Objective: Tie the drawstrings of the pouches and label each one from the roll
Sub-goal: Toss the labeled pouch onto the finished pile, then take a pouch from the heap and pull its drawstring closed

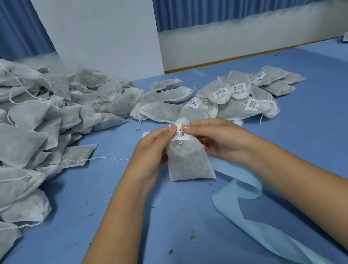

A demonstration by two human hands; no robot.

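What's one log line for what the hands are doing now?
step: labelling | left hand: holds pouch | right hand: holds pouch, thumb on label

The pouch pile point(6, 138) at nine o'clock is being cut off; the label point(180, 134) on the pouch point(187, 162) is being rendered unreadably small.

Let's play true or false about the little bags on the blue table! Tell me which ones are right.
1. The left hand and the right hand hold one pouch together. True.
2. That pouch has no sticker yet. False: a barcode label sits near its top, at the thumbs.
3. The big pile on the left shows stickers. False: none show there; the labelled pouches lie farther back, to the right.
4. A pale blue strip curls on the table beside the right arm. True.
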